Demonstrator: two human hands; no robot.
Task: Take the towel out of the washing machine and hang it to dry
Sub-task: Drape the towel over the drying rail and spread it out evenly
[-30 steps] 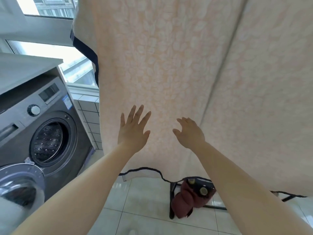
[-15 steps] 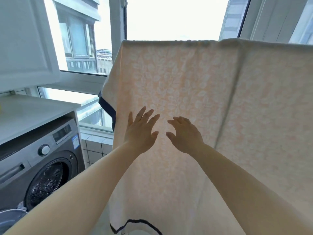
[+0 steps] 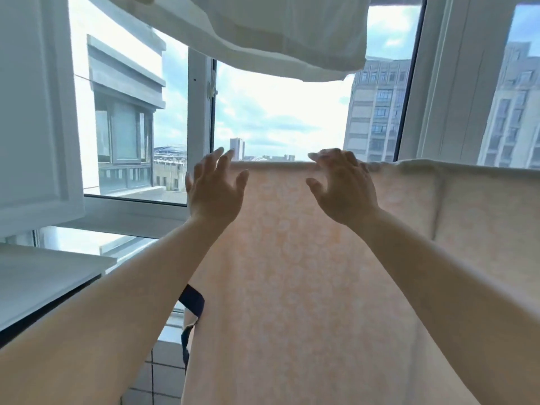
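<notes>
Window (image 3: 277, 112) fills the background, city buildings beyond. Peach patterned towel (image 3: 306, 287) hangs draped, its top fold level across the lower window; a dark trim strip shows at its left edge. White cloth (image 3: 277, 33) hangs overhead. White counter (image 3: 43, 276) at lower left. Left hand (image 3: 214, 191) raised at the towel's top left corner, fingers spread, gripping nothing. Right hand (image 3: 342, 185) at the top fold, fingers loosely bent and apart; contact with the towel unclear.
</notes>
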